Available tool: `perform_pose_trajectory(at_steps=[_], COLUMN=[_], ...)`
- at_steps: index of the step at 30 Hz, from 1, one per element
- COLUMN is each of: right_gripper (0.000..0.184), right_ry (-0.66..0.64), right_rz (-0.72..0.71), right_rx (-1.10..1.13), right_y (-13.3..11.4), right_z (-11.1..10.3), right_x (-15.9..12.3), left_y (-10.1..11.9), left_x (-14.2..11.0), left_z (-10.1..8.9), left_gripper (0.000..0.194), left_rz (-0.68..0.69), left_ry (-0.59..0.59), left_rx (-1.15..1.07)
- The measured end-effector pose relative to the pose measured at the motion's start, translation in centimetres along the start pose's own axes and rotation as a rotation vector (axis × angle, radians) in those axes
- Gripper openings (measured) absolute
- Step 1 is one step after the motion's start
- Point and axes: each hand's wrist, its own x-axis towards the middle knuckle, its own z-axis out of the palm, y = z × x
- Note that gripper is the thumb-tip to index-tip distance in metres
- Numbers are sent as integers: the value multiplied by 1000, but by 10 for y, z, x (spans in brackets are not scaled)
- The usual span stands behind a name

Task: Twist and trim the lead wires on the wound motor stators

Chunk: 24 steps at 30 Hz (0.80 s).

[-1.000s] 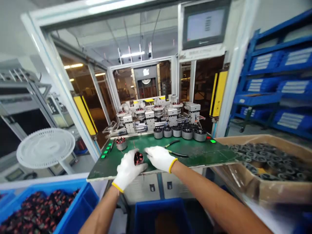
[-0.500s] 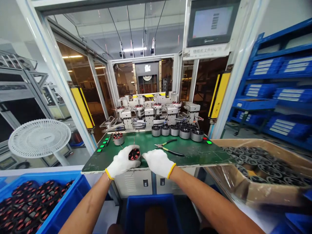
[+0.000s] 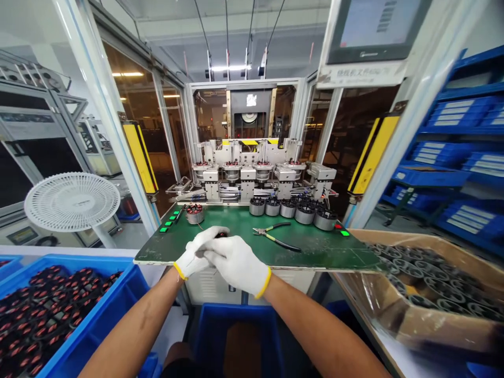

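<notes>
My left hand (image 3: 200,251), in a white glove with a yellow cuff, is wrapped round a copper-wound motor stator (image 3: 222,234) at the near edge of the green bench. Only a dark sliver of the stator shows above the gloves. Across its front lies my right hand (image 3: 238,263), gloved the same way, fingers closed and pressed close to the left palm; what they pinch is hidden. Another wound stator (image 3: 195,214) stands at the bench's back left, a thin wire trailing from it. Pliers (image 3: 275,236) with green and black handles lie open to the right of my hands.
Several unwound stators (image 3: 305,214) stand along the back right of the bench, before a winding machine (image 3: 248,181). At left are a blue bin (image 3: 129,270) of wound stators and a white fan (image 3: 73,202). A carton (image 3: 417,320) of grey cores sits at right.
My right hand has moved left across the front of the stator and now meets my left hand. The stator is now mostly covered. The head view has shifted slightly.
</notes>
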Motion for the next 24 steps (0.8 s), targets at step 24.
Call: perform_pose_trajectory(at_steps=[24], right_gripper=[30], right_ry=[332], right_rz=[305], right_rx=[-58], right_y=[61], right_z=[-22], right_x=[-5], left_y=[11], left_x=[7], left_z=[-11], left_gripper=[37], left_rz=[-30], left_ry=[-35], left_rx=[-453])
